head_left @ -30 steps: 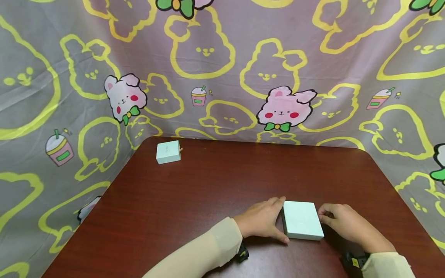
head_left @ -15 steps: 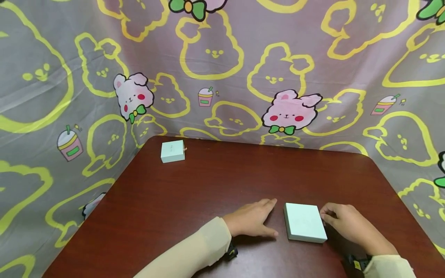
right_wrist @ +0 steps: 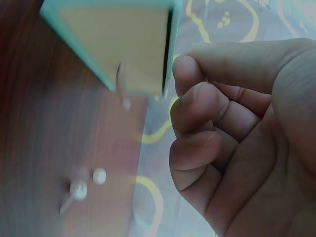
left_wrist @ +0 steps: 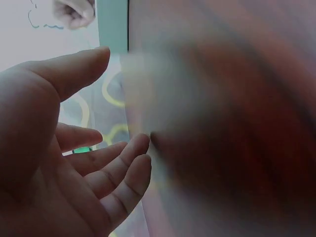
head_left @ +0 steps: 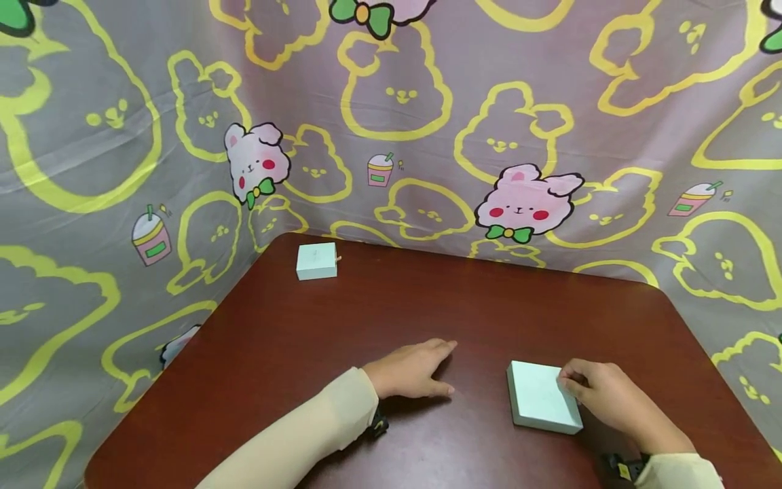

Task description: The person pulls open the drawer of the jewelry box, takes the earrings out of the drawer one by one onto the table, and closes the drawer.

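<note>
A flat mint-green box (head_left: 542,397) lies on the table at front right in the head view. In the right wrist view the side of the box (right_wrist: 123,34) shows a tan panel inside a green frame, with a small ribbon tab (right_wrist: 121,81) hanging loose. My right hand (head_left: 601,394) is at the box's right side and overlaps its edge in the head view; its fingers are curled toward the thumb, with nothing seen between them. My left hand (head_left: 412,370) is left of the box, over the table, fingers extended and thumb spread, holding nothing.
A second mint-green box (head_left: 316,261) with a small tab stands at the far left corner of the brown table (head_left: 415,299). Small white objects (right_wrist: 79,189) appear on the table in the right wrist view. A patterned cloth (head_left: 403,88) surrounds the table's back and sides.
My left hand has left the box's left side and drawn away to the left. My right hand has shifted slightly over the box's right edge. The head view has turned somewhat left.
</note>
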Available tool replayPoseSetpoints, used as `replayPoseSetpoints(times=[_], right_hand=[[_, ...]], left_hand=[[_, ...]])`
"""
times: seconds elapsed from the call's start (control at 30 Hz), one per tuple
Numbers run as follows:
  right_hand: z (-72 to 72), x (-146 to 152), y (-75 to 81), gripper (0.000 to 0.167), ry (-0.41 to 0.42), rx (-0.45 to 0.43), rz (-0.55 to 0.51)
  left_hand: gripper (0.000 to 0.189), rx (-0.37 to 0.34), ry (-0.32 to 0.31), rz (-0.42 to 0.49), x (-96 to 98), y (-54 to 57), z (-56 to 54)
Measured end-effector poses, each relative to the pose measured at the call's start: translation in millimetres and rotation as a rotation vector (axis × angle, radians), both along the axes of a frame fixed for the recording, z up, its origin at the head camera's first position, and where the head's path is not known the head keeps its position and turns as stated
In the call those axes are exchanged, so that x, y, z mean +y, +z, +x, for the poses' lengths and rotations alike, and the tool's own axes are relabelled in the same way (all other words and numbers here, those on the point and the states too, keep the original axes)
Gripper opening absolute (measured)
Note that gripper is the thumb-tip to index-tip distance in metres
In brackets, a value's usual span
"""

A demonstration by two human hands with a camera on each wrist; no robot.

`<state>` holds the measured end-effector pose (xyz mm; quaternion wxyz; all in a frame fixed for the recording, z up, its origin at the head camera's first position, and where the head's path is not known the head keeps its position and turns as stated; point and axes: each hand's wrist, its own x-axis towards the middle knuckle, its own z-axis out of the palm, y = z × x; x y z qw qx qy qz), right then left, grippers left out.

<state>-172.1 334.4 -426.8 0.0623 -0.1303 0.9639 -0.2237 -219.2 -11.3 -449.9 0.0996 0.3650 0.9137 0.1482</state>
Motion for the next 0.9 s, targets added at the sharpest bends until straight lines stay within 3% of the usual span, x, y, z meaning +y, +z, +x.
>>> replayPoseSetpoints(times=[0.5, 0.7, 0.9], right_hand=[[-3.4, -38.9, 0.5, 0.009, 0.08, 0.062, -0.078], [-4.3, -52.2, -0.7, 0.009, 0.092, 0.033, -0.098], [-9.6, -61.4, 1.2, 0.005, 0.112, 0.072, -0.127]], left_hand=[[0.082, -0.039, 0.196, 0.052, -90.2, 3.1, -20.3], [0.079, -0.034, 0.252, 0.063, -118.2, 2.0, -26.8], [0.077, -0.017, 0.311, 0.102, -140.1, 3.6, -35.3]])
